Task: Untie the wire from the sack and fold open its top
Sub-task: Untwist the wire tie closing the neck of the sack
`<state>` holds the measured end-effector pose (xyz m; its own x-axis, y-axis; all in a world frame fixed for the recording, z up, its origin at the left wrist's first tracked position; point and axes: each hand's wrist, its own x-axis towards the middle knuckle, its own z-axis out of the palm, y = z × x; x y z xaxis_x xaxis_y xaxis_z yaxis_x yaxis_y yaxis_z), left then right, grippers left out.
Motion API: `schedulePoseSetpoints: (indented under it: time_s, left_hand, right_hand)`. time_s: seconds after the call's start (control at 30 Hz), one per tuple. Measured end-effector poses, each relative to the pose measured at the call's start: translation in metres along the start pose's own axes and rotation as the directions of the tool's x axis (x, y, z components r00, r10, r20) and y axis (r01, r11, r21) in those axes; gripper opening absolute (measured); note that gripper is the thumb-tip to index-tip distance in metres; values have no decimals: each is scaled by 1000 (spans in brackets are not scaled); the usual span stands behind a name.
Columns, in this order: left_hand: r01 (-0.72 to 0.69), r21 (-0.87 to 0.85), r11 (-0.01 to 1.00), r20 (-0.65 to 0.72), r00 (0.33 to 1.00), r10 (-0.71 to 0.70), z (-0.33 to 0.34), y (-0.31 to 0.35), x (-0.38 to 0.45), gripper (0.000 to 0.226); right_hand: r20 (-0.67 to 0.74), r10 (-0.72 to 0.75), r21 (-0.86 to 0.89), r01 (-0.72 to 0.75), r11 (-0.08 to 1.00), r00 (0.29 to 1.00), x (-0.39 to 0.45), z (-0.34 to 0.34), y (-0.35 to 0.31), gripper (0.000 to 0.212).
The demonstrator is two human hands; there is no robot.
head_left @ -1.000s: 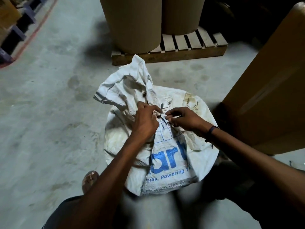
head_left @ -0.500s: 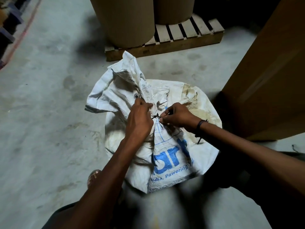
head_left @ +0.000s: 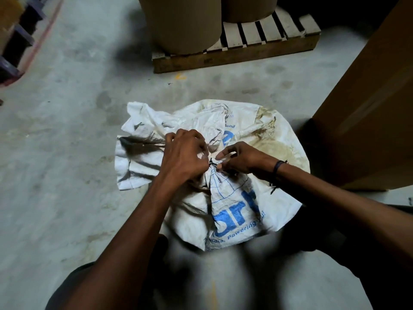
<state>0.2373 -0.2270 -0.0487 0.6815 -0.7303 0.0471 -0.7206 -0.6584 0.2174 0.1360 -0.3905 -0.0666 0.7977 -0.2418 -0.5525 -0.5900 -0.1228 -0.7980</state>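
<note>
Not far along, I'd say. The wire (head_left: 211,163) is on the bunched neck of the sack (head_left: 234,198), a small dark twist between both hands, so the untying isn't done and the top isn't folded open. Left hand (head_left: 185,157) has its grip curled round the gathered neck; right hand (head_left: 239,158) pinches at the wire end. Sack sits on the concrete floor (head_left: 67,153), white woven, stained, crumpled, blue lettering.

One sack (head_left: 234,211); two hands; two drums (head_left: 185,23)
</note>
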Motion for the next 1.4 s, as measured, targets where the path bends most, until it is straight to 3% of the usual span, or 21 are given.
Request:
schedulePoseSetpoints:
  time_s: [0.2, 0.43, 0.63, 0.9, 1.0, 1.07, 1.13, 1.2, 1.27, 1.3, 1.4]
  left_hand:
    - [10, -73, 997, 111, 994, -2, -4, -16, -7, 20]
    - [19, -63, 998, 100, 995, -13, 0, -24, -17, 18]
    - [36, -138, 990, 27, 999, -33, 1, -30, -19, 21]
    - [-9, -6, 1000, -2, 1000, 9, -7, -12, -33, 22]
    - [2, -67, 998, -39, 999, -4, -10, -9, -45, 25]
    - [125, -209, 970, -64, 988, -142, -7, 1, -56, 13]
    - [405, -411, 817, 62, 906, -419, 3, 16, -65, 8]
    - [621, -607, 496, 293, 755, -587, 20, 25, -72, 18]
    - [685, -706, 177, 461, 635, -619, 35, 29, -74, 18]
    - [700, -711, 68, 515, 583, -628, 40, 29, -74, 18]
    - [709, -692, -136, 609, 472, -637, 51, 29, -70, 23]
  right_hand:
    - [74, -98, -192, 111, 975, 992, -2, 8, -9, 30]
    - [113, -249, -410, 273, 870, 962, 3, 21, -9, 22]
    - [56, -306, -443, 298, 846, 950, 11, 28, -8, 14]
    - [84, -309, -477, 311, 822, 947, 14, 26, -8, 15]
    - [119, -339, -491, 352, 797, 933, 13, 24, -10, 17]
    - [138, -374, -503, 390, 771, 917, 11, 23, -14, 20]
    - [169, -440, -520, 459, 720, 882, 11, 21, -17, 26]
    - [201, -490, -530, 515, 674, 848, 12, 19, -19, 29]
    - [230, -478, -543, 520, 660, 847, 13, 18, -20, 31]
    - [246, -464, -545, 517, 660, 851, 14, 19, -19, 32]
    - [275, -441, -513, 518, 684, 854, 18, 17, -15, 32]
